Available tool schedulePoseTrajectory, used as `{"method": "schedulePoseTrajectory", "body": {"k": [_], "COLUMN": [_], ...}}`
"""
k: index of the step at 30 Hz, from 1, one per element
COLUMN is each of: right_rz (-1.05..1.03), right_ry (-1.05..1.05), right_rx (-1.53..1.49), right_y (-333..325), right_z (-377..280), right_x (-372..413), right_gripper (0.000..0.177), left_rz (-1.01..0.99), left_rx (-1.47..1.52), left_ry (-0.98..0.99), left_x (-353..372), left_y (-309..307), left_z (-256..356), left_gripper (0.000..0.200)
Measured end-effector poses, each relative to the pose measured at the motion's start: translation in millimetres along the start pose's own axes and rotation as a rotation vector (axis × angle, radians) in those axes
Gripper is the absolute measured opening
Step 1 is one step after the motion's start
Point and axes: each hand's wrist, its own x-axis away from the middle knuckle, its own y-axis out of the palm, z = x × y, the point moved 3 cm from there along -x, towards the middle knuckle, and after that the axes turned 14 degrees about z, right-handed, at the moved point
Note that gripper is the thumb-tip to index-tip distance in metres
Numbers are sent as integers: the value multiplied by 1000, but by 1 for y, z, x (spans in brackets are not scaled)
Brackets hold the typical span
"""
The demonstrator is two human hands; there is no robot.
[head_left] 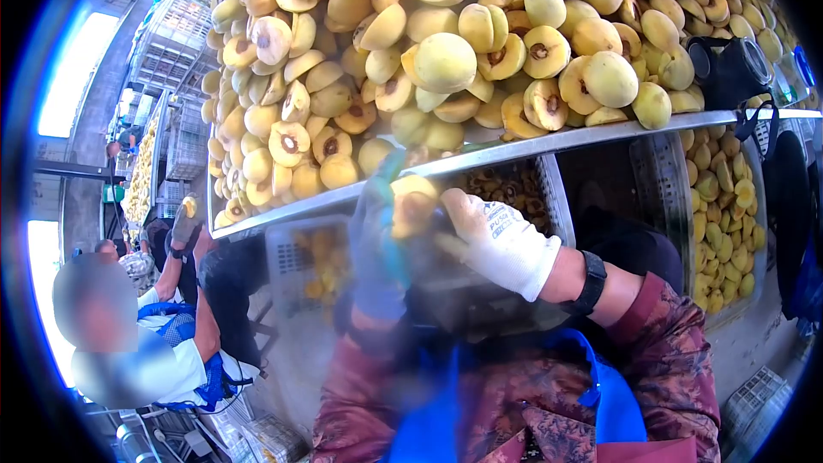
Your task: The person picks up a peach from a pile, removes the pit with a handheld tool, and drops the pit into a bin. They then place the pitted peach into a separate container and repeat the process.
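My left hand (377,231), in a blue-grey glove with a teal edge, holds a yellow peach half (414,203) just in front of the table's metal edge. Motion smears this hand. Close beside it on the right is my right hand (501,231), in a white glove, its fingers curled toward the peach half. Whatever those fingers grip is hidden. Behind both hands, a heap of cut yellow peaches (446,62) covers the table, several showing brown pits or hollows.
The table's metal rim (514,153) runs across in front of me. Below it are a crate of dark pits (506,189), a blurred white crate (287,266) and a crate of peach halves (720,214). A black strapped object (729,73) lies at right. Another person (163,326) works at left.
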Motion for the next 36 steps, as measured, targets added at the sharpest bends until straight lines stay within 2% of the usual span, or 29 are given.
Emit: {"method": "schedulePoseTrajectory", "body": {"k": [2,6,7,9,12,15,17,19,21,25,30,33,34,36], "right_rz": [-19,1,6,18,21,107,93,87,81,88,46,97,96,98], "right_ry": [11,-65,-38,14,50,25,57,93,133,159,155,74,86,104], "right_rx": [24,29,19,-1,-15,-68,-116,-163,-214,-217,-278,-199,-277,-427], "right_y": [2,9,10,9,5,6,7,8,10,11,10,17,22,26], "right_z": [1,7,7,5,1,2,3,6,8,6,4,7,10,13], "right_x": [1,9,10,9,8,7,7,7,8,10,14,15,15,10], "right_gripper": [27,32,27,20,19,16,16,17,19,22,15,27,25,20], "left_rz": [14,73,145,158,194,217,222,214,188,159,154,176,190,186], "left_rx": [-241,-190,-135,-160,-252,-320,-174,148,-275,-451,-355,-304,-230,-243], "left_ry": [284,315,258,271,381,461,420,304,531,613,480,438,374,371], "left_x": [3,9,9,7,3,3,4,5,5,5,3,3,4,3], "left_y": [3,9,10,6,14,23,26,30,28,29,21,18,19,24], "left_z": [3,4,0,-10,-6,9,9,5,15,21,9,5,5,11], "left_gripper": [56,49,46,44,44,44,43,40,38,32,35,39,40,43]}}
